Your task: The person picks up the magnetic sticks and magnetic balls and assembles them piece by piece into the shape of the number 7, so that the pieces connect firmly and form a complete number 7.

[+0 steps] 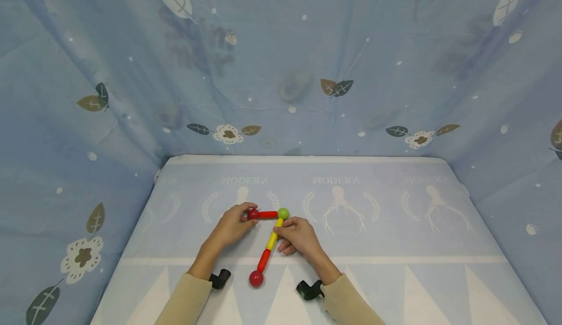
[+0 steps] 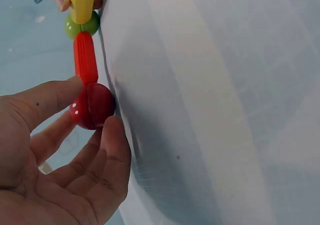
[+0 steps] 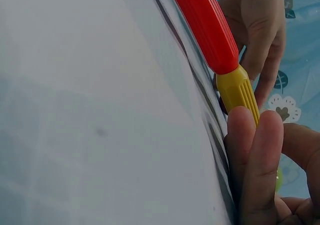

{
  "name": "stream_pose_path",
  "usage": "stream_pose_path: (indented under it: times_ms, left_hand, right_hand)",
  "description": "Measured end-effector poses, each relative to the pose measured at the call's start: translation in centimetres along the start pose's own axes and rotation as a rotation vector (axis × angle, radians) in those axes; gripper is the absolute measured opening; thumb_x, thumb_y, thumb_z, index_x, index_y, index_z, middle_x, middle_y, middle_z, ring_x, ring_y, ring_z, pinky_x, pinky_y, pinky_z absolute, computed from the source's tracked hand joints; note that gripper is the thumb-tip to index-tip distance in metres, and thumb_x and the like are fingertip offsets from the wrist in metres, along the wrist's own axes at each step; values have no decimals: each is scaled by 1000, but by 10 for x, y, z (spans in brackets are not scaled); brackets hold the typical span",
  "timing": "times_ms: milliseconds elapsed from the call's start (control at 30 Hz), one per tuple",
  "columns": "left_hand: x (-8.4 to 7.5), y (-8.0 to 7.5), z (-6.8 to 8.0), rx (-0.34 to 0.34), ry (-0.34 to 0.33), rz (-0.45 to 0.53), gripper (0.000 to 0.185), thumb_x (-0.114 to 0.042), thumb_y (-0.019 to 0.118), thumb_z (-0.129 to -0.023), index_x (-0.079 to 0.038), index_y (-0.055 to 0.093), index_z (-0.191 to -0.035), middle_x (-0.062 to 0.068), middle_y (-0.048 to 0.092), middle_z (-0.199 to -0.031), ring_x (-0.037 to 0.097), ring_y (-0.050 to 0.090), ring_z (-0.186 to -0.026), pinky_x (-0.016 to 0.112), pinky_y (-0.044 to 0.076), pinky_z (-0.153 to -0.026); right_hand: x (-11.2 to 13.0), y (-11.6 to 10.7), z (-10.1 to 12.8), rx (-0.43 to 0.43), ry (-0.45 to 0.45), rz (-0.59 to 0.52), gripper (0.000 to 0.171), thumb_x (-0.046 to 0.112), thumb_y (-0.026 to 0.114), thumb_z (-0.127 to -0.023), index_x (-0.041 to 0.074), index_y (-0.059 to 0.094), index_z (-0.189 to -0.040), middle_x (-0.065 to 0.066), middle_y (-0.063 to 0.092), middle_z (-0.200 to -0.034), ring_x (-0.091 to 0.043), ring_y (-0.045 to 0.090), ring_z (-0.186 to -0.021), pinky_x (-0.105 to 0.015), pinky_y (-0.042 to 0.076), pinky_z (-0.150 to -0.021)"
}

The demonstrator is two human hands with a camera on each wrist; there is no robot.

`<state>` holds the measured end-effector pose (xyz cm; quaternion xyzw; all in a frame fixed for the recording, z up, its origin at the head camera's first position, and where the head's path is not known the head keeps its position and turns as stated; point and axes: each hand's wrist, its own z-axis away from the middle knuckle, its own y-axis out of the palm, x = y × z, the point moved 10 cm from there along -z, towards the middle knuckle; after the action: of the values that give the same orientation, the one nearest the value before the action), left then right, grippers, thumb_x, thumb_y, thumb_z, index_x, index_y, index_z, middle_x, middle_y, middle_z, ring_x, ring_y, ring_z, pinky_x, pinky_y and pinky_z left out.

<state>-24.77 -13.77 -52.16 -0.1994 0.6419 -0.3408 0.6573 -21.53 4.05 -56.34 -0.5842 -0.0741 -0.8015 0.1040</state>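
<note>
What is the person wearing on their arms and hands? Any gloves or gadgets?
No gloves: both hands are bare. The left hand and right hand come out of long, soft beige sleeves, the left sleeve and the right sleeve. By each cuff sits a small black wrist-mounted camera, the left one and the right one. No rings or watches show.

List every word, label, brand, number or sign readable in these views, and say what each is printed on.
"MODERN": printed in pale letters three times along the far edge of the table cloth, upside down and mirrored in the head view; the right one is faint.
No text shows on the magnetic rod-and-ball toy, on the left hand or the right hand, or on the leaf-patterned backdrop.
The wrist views show no lettering.
</note>
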Motion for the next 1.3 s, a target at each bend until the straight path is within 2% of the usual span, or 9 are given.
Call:
stream_pose_path:
  times_ms: [200, 533, 667, 1033, 1300]
  left_hand:
    - [-1, 2, -2, -7, 18, -17, 36, -9, 77, -88, -10, 67, -123, 6, 64, -107, 17, 54, -80, 32, 47, -67]
    - [-10, 7, -13, 8, 34, -3, 35, -10, 77, -89, -11, 68, -122, 6, 64, -109, 17, 55, -81, 32, 49, -69]
    - [-13, 11, -26, 15, 33, 9, 36, -13, 77, -90, -12, 67, -124, 6, 64, -112, 17, 56, -82, 31, 50, -69]
    - [-34, 27, -75, 52, 57, 41, 37, -14, 74, -92, -11, 65, -128, 8, 65, -118, 19, 60, -90, 33, 52, -77]
    - [-36, 36, -90, 75, 59, 32, 35, -14, 73, -93, -11, 65, -127, 8, 66, -115, 17, 60, -87, 32, 51, -75]
  right_hand:
    - [-17, -3, -10, -4, 3, -16, 35, 21, 74, -93, -6, 57, -108, -14, 72, -82, -22, 68, -53, -31, 54, -47]
    - [-15, -17, -12, -9, 23, -47, 40, 23, 76, -91, -8, 57, -108, -15, 70, -81, -22, 68, -54, -36, 56, -51]
    - [-10, -31, -19, -36, 23, -33, 40, 23, 77, -90, -7, 57, -108, -15, 70, -80, -19, 67, -52, -34, 55, -50]
    - [4, -76, -43, -134, 56, 25, 36, 21, 78, -89, -4, 59, -108, -15, 69, -77, -17, 64, -50, -31, 53, -47]
    - [0, -88, -51, -164, 80, 37, 38, 22, 77, -90, -5, 59, -110, -14, 69, -79, -17, 64, -51, -30, 54, -48]
